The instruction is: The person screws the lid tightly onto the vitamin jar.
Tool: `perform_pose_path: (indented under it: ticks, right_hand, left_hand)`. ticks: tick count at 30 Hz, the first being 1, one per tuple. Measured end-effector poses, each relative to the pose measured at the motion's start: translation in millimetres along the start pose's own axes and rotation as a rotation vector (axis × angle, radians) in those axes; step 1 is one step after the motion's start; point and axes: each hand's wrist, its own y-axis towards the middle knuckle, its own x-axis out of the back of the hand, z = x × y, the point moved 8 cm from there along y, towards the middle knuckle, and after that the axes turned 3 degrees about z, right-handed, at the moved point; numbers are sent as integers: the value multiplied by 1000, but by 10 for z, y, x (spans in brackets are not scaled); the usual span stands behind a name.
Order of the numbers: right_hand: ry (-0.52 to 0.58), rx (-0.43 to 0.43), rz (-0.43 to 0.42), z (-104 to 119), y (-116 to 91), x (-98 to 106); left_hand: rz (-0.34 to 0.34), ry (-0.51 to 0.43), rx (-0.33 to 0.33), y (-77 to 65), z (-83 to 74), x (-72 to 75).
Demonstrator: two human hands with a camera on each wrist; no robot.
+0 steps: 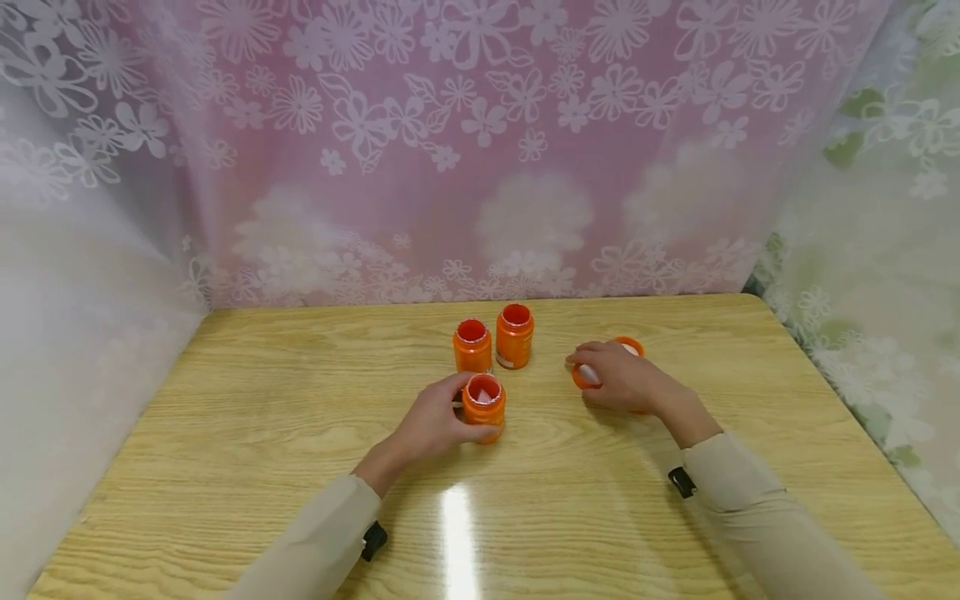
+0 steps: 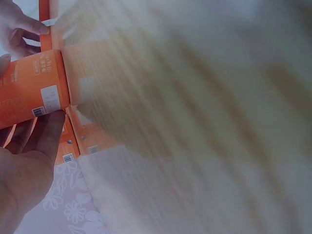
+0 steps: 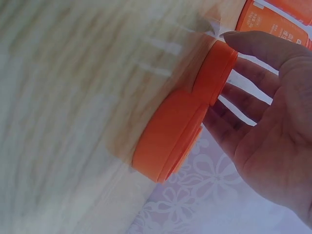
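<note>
My left hand (image 1: pixel 431 421) grips an open orange jar (image 1: pixel 486 425), thumb on the near side and fingers on the far side. A pale pointed piece (image 1: pixel 483 397) shows inside this jar, which stands upright. In the left wrist view its label and barcode face the camera. To the right, my right hand (image 1: pixel 618 379) pinches an orange lid (image 3: pixel 214 73) with a white inside, thumb at one edge and fingers at the other. Another orange lid (image 3: pixel 168 136) lies right beside it, partly covered by the hand in the head view.
Two more open orange jars, one on the left (image 1: pixel 472 354) and one on the right (image 1: pixel 515 342), stand upright just behind the held jar. The wooden table (image 1: pixel 300 375) ends at a pink floral curtain (image 1: pixel 450 167). Pale floral cloth (image 1: pixel 885 292) hangs on the right side.
</note>
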Motion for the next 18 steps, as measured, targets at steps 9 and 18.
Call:
perform_pose_path:
  ticks: [9,18]
  right_hand:
    - [15,28,51,-5,42,14]
    - [42,49,131,32,86,41]
  left_hand:
    - [11,-20,-14,85,-18,-18]
    - [22,-27,-15,141,-26,-60]
